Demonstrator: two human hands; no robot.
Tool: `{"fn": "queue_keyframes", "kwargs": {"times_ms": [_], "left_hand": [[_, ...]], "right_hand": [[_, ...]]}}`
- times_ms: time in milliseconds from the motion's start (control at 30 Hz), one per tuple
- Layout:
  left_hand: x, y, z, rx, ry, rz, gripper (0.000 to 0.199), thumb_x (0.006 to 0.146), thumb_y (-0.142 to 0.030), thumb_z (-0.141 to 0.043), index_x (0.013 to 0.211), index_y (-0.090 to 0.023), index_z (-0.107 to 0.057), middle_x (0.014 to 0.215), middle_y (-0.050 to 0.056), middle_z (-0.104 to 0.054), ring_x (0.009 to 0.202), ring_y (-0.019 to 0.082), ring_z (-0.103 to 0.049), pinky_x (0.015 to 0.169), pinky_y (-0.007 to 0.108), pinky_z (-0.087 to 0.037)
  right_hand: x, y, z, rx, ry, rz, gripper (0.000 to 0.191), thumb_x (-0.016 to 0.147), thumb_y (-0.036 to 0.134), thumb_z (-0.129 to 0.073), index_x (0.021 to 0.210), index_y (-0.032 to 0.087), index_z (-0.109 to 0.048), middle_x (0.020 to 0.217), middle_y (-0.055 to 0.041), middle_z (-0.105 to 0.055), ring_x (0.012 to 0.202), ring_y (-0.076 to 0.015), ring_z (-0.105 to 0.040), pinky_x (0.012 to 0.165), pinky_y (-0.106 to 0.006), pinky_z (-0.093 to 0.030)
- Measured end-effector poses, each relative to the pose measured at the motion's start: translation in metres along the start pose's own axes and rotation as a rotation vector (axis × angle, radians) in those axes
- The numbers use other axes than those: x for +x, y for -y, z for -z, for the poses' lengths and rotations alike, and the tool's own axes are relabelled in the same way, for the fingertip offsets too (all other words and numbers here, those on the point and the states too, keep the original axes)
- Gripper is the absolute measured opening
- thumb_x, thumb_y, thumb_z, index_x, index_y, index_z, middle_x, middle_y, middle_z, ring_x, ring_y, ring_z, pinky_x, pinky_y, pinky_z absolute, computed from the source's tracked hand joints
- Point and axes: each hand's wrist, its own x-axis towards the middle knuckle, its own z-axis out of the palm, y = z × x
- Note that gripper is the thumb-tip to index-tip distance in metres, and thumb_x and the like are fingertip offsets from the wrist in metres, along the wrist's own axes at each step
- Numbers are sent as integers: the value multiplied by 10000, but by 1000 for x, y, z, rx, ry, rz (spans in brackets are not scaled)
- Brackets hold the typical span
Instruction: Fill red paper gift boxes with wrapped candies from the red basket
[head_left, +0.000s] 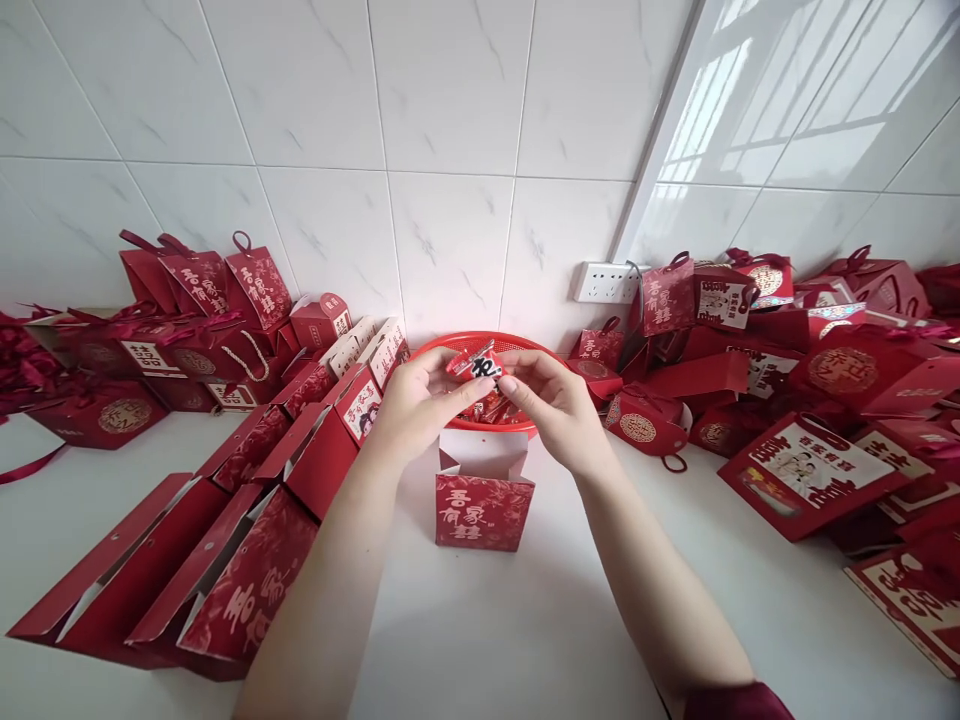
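Observation:
Between my two hands is a red wrapped candy [480, 366] with a black character on its wrapper. My left hand [421, 398] grips it from the left, thumb in front. My right hand [551, 405] closes on its right side, thumb and fingers pressed to the wrapper. Both hands are above a red plastic basket [442, 342], where more red-wrapped candies [489, 408] lie, partly hidden by my hands. Just in front of the basket stands an upright red gift box [484, 515] with white characters, its top open.
Rows of open red boxes [247, 580] stand on the left of the white table [480, 640]. Behind them are closed boxes with ribbon handles [259, 285]. Many finished-looking red boxes [810, 465] are piled on the right. A power socket [604, 283] is on the tiled wall.

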Motion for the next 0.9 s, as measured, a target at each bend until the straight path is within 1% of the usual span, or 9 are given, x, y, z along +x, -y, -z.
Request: {"fn": "queue_keyframes", "kwargs": {"times_ms": [100,233,333,500,667,733,833,900], "left_hand": [[2,2,-2,-64,-20,-7,390,776,-412,-789,1075,-168,-731,1131,95,-740,1071,254,-679,930,345,-544],[5,7,-4,-99,-21,41,426,757,-444,-800,1074,-162,-755,1094,112,-754,1019,269,-698,882,365,-566],[7,10,-2,-142,-13,73,395,755,-441,-800,1038,-167,-771,1055,107,-763,978,263,-707,848,361,-572],[10,15,3,-186,12,104,341,742,-396,-814,990,-164,-784,1027,103,-766,963,258,-707,842,362,-560],[11,17,6,-180,2,95,306,742,-379,-818,955,-162,-787,988,97,-771,921,238,-708,815,343,-547],[11,18,6,-175,-1,89,306,752,-374,-813,975,-167,-780,1010,94,-769,927,234,-708,805,332,-545],[10,16,4,-160,-7,43,327,784,-359,-793,1063,-193,-751,1103,74,-753,1029,234,-693,889,333,-537],[8,12,4,-126,18,33,330,800,-342,-783,1099,-208,-738,1138,49,-744,1098,228,-671,956,322,-516]], "right_hand": [[3,-3,0,50,-19,-57,300,851,439,-727,1043,219,-660,1007,-51,-708,945,-181,-666,834,-327,-564],[6,-4,3,89,-10,-118,355,784,470,-780,1001,213,-666,960,-44,-708,885,-171,-670,823,-336,-569],[7,-7,5,116,6,-122,358,766,459,-796,986,207,-670,923,-36,-704,857,-163,-670,842,-345,-571],[7,-5,3,127,22,-104,316,777,436,-789,961,215,-658,907,-29,-702,851,-164,-673,855,-360,-578],[7,-4,-1,152,16,-84,300,768,415,-805,942,218,-661,900,-23,-700,852,-160,-667,851,-343,-576],[7,-7,-3,151,7,-83,310,775,429,-797,953,218,-657,898,-23,-699,856,-165,-665,842,-344,-576],[6,-13,-5,142,-37,-69,301,801,434,-774,965,214,-650,919,-31,-700,867,-170,-663,822,-340,-571],[6,-16,-7,148,-73,-42,269,822,405,-762,968,211,-647,942,-35,-698,885,-167,-661,832,-331,-563]]}}
